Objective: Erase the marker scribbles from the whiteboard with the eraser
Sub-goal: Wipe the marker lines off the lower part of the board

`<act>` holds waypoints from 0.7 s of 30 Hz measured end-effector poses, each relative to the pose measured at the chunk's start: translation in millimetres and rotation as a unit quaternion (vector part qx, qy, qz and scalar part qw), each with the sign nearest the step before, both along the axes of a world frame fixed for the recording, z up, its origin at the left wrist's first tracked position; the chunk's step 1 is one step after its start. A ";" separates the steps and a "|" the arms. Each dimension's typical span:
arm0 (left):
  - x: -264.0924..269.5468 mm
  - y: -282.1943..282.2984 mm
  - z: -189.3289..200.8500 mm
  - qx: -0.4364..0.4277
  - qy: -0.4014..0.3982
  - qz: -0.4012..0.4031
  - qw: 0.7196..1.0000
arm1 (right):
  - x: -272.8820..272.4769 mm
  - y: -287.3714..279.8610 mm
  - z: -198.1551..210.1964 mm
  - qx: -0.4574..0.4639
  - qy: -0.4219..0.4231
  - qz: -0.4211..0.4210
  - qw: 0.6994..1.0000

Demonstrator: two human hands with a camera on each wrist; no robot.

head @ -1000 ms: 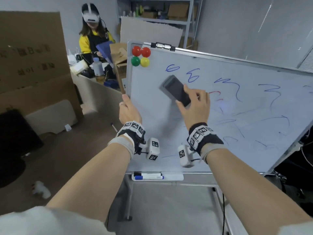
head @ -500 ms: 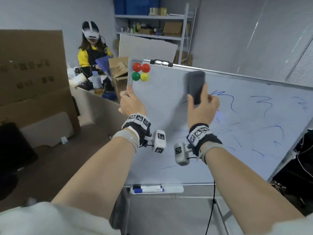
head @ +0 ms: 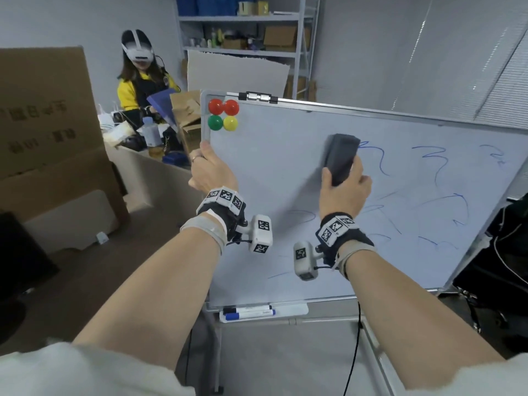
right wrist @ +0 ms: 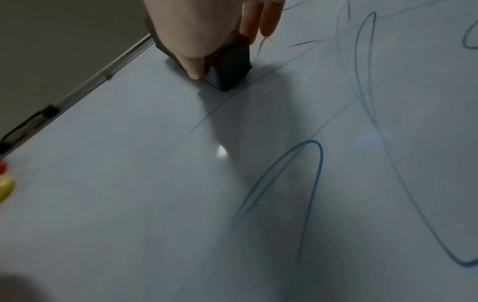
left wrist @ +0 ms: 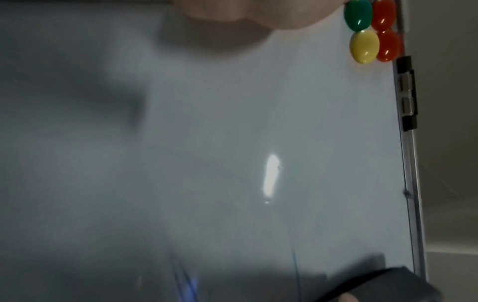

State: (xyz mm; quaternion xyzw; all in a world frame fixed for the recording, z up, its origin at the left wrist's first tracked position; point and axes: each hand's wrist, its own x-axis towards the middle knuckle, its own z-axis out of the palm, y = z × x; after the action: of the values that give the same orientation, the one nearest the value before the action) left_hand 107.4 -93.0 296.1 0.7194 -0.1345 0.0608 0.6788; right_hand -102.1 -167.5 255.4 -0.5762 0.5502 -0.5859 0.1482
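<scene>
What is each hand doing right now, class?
Left hand: grips the whiteboard at its left edge.
Right hand: holds the eraser against the whiteboard.

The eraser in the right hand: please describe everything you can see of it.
The dark grey block-shaped eraser looks like matte plastic, oblong with rounded corners. It stands nearly upright, tilted slightly right, flat against the white whiteboard beside a blue marker scribble. The right hand grips its lower half, thumb on one side, fingers on the other.

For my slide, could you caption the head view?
Right hand wipes eraser over blue scribbles; left hand steadies the whiteboard.
</scene>
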 end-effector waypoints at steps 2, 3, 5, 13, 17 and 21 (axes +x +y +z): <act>3.9 0.0 -1.9 0.003 -0.010 0.014 1.000 | 10.3 10.7 -1.2 -0.021 0.011 0.062 0.998; 6.0 0.9 -3.2 0.000 -0.017 0.020 1.000 | 18.5 18.3 -3.6 -0.041 0.045 0.116 0.991; 10.6 1.8 -5.1 -0.012 -0.028 0.024 0.999 | 30.7 29.7 -12.8 -0.066 0.152 0.198 0.966; 4.6 13.2 -78.3 0.063 -0.033 0.036 0.997 | 2.5 16.1 -64.6 0.016 0.033 0.089 0.995; 2.1 22.0 -136.4 0.044 0.032 0.034 0.998 | 12.0 39.9 -128.1 0.079 0.069 0.108 0.989; 6.8 24.1 -154.1 0.012 0.031 0.017 0.999 | 23.0 58.0 -154.5 0.076 0.174 0.165 0.968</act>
State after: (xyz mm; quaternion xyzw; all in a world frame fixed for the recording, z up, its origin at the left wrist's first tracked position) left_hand 114.2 -68.9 142.0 0.7313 -0.1019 0.0478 0.6727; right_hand -79.1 -109.6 101.0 -0.7394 0.5079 -0.4000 0.1881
